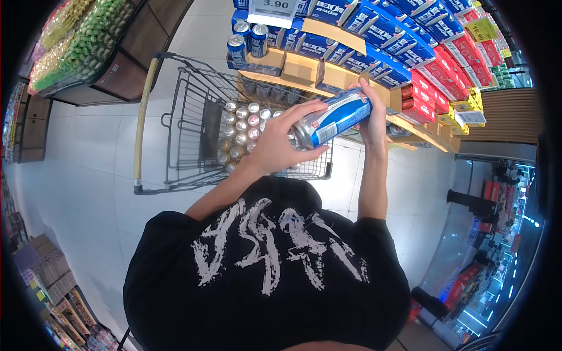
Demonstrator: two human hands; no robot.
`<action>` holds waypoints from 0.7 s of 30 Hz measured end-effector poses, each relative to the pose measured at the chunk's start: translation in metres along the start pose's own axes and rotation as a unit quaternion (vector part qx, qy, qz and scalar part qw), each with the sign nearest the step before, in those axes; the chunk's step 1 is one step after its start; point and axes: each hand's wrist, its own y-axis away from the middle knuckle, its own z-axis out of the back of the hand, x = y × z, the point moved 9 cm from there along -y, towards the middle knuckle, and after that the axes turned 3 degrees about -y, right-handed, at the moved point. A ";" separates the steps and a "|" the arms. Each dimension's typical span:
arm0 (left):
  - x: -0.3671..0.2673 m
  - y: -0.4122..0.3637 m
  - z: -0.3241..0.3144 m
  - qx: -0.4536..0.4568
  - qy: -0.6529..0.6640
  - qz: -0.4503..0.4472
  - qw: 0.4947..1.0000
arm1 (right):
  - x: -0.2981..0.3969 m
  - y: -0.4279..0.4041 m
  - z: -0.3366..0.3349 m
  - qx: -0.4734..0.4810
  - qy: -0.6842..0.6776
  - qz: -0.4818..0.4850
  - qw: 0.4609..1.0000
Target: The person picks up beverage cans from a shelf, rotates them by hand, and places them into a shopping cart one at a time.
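A blue and silver drink can [337,115] is held tilted between both hands, above the shopping cart. My left hand [276,138] grips its lower-left end, with thumb and fingers spread around the silver rim. At the upper-right end, my right hand [374,114] holds the can, and part of its fingers is hidden behind it. A barcode on the can's side faces me. Below, many upright cans [241,126] stand close together inside the wire cart [189,131]; my left hand and the can cover some of them.
A wooden shelf [303,80] bears blue cartons [314,46], several loose blue cans [259,40] and red cartons [417,109]. The cart's yellow handle [145,118] is at left. A display of wrapped goods [88,50] stands far left, and a glass panel [448,250] lies right.
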 end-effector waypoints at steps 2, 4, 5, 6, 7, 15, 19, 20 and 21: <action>-0.009 -0.003 0.009 -0.041 0.008 -0.005 0.999 | -0.002 0.004 -0.021 -0.014 -0.114 0.040 0.993; -0.025 -0.007 0.017 -0.080 -0.027 -0.041 0.996 | -0.004 0.008 -0.022 -0.026 -0.227 0.078 0.970; -0.033 -0.009 0.022 -0.095 -0.050 -0.048 0.993 | -0.004 0.011 -0.030 0.059 -0.280 0.078 0.955; -0.039 -0.010 0.027 -0.110 -0.074 -0.055 0.990 | -0.001 0.016 -0.040 0.143 -0.330 0.077 0.930; -0.041 -0.012 0.030 -0.110 -0.074 -0.054 0.990 | -0.011 0.019 -0.037 0.112 -0.354 0.055 0.927; -0.030 -0.018 0.028 -0.111 -0.057 -0.079 0.989 | -0.040 0.026 -0.035 0.100 -0.365 0.067 0.923; 0.040 0.004 0.018 -0.134 0.248 0.184 0.942 | -0.016 0.042 -0.014 0.065 -0.211 0.153 0.963; 0.042 0.004 0.017 -0.127 0.250 0.185 0.942 | -0.017 0.042 -0.006 0.058 -0.212 0.156 0.963; 0.052 0.008 0.014 -0.133 0.292 0.229 0.919 | -0.012 0.044 0.002 0.044 -0.120 0.195 0.972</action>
